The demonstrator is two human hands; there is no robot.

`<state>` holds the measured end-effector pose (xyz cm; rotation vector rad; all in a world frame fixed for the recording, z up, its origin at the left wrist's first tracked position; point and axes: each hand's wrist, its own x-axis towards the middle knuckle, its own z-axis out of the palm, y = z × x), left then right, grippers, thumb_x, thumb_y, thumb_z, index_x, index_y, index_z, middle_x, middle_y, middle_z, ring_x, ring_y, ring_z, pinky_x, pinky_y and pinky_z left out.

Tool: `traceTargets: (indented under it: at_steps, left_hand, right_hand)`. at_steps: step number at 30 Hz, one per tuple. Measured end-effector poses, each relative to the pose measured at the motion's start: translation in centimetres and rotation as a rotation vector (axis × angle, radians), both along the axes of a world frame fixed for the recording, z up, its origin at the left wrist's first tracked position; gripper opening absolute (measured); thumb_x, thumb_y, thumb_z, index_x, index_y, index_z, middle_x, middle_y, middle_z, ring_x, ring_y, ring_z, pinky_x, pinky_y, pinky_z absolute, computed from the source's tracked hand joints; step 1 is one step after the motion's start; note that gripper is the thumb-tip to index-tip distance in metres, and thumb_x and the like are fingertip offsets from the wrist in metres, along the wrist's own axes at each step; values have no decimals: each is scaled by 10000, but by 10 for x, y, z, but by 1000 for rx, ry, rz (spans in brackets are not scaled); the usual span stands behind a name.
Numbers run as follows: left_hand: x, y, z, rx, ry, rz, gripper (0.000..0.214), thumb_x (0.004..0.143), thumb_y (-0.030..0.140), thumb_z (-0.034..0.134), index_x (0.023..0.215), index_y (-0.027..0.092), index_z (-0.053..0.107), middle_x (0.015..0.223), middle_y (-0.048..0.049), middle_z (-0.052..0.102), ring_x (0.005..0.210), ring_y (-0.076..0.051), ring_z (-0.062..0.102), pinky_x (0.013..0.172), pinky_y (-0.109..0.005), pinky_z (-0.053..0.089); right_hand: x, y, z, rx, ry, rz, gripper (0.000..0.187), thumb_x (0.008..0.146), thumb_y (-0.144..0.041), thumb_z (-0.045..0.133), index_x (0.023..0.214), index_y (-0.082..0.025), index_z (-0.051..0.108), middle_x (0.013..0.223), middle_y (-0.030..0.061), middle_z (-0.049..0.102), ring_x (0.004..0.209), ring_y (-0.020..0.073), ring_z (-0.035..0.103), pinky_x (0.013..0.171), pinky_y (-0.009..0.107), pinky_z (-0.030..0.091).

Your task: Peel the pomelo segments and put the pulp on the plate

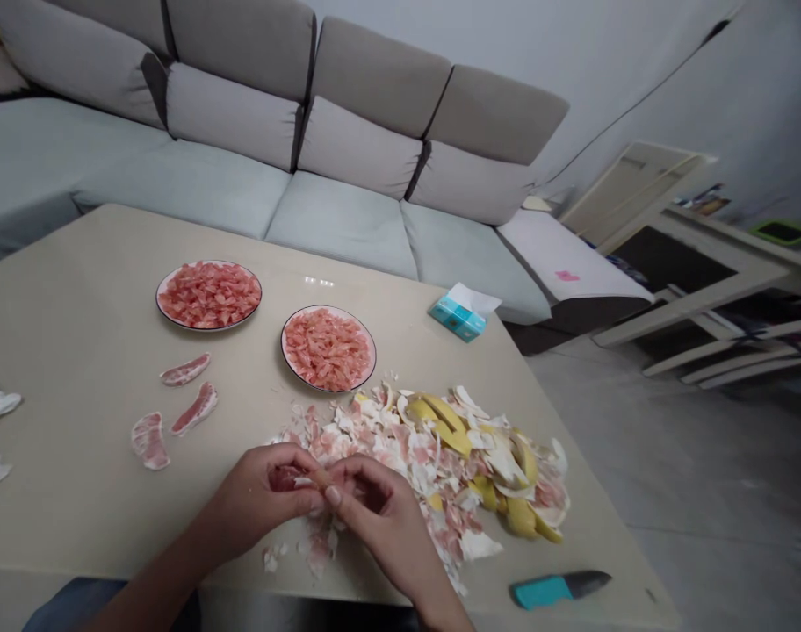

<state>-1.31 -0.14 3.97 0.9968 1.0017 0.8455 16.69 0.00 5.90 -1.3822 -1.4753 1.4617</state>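
at the bottom centre of the frame, the left hand [262, 491] and the right hand [387, 518] met, fingers of both pinching a small pink fruit segment with white membrane [285, 477] between them. right of it, a loose heap of white and pink peelings with curved yellow rinds [443, 428] covered the glossy beige tabletop [77, 351]. three crescent-shaped, membrane-covered pink segments [197, 409] lay left of centre. a turquoise-handled knife with a dark blade [545, 592] rested at lower right.

Glossy table [77, 298], cloth sofa [348, 219], knife handle [542, 592] perhaps plastic
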Motion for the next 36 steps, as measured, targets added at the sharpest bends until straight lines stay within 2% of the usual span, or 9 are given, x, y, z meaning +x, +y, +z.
traceTargets:
  at_steps: [4, 10, 13, 17, 21, 25, 29, 32, 36]
  left_hand:
    - [0, 0, 0, 30, 63, -16, 106, 703, 201, 723, 803, 166, 714, 802, -28, 705, 797, -199, 644, 762, -306, 494]
    - [-3, 1, 7, 22, 29, 13, 180, 679, 198, 753, 837, 185, 667, 797, -8, 701, 774, -185, 649, 716, -280, 497]
    - [-6, 3, 7, 41, 14, 44, 202, 701, 202, 744, 893, 197, 680, 878, -26, 718, 834, -193, 654, 739, -278, 498]
    - [-8, 5, -1, 45, -52, 75, 182, 747, 276, 729, 903, 187, 696, 827, -38, 723, 774, -184, 653, 706, -274, 498]
    - [-7, 5, -6, -41, -216, 130, 203, 796, 323, 703, 930, 182, 645, 660, -5, 683, 621, -141, 627, 606, -236, 472]
    - [-8, 7, 0, -161, -462, 320, 212, 809, 306, 701, 948, 200, 581, 875, -13, 679, 620, -97, 632, 577, -197, 468]
    - [-10, 10, 6, -182, -592, 390, 434, 838, 272, 669, 1222, 355, 483, 1110, -17, 621, 798, -129, 674, 664, -227, 512]
    - [-7, 9, 1, -133, -518, 317, 416, 854, 316, 642, 1251, 346, 524, 1136, -37, 609, 905, -175, 653, 771, -301, 523]
    - [-3, 6, -11, 52, -111, 200, 311, 761, 337, 734, 1051, 233, 698, 1091, -73, 633, 1031, -240, 602, 893, -331, 475]
  right_hand:
    - [0, 1, 0, -57, 42, 15, 312, 777, -460, 710, 773, -150, 680, 602, -16, 561, 505, 92, 471, 478, 196, 362]
    - [-2, 5, -12, -390, 492, 11, 387, 711, -518, 754, 714, -148, 641, 545, -39, 517, 414, 60, 401, 424, 182, 388]
    - [-7, 6, -16, -445, 609, -54, 377, 686, -500, 782, 720, -152, 640, 570, -39, 495, 429, 54, 347, 404, 167, 341]
    - [-14, 4, -17, -378, 624, -76, 380, 749, -510, 730, 693, -152, 618, 521, -48, 445, 448, 63, 336, 430, 171, 321]
    - [-13, 2, -17, -231, 512, -86, 319, 790, -464, 712, 777, -154, 639, 633, -22, 531, 503, 68, 415, 493, 184, 367]
    - [-8, 2, -17, -179, 456, -121, 299, 803, -456, 699, 820, -164, 642, 684, -20, 551, 507, 68, 436, 498, 191, 369]
    - [-6, 2, -16, -175, 433, -134, 304, 800, -461, 699, 870, -171, 643, 716, -12, 578, 508, 73, 458, 506, 201, 384]
    - [-8, 1, -13, -147, 395, -132, 294, 806, -454, 692, 900, -181, 638, 728, -10, 594, 520, 79, 489, 521, 203, 400]
    - [-11, -2, -11, -32, 250, -127, 220, 823, -410, 675, 890, -201, 652, 734, 0, 618, 576, 114, 543, 538, 214, 434]
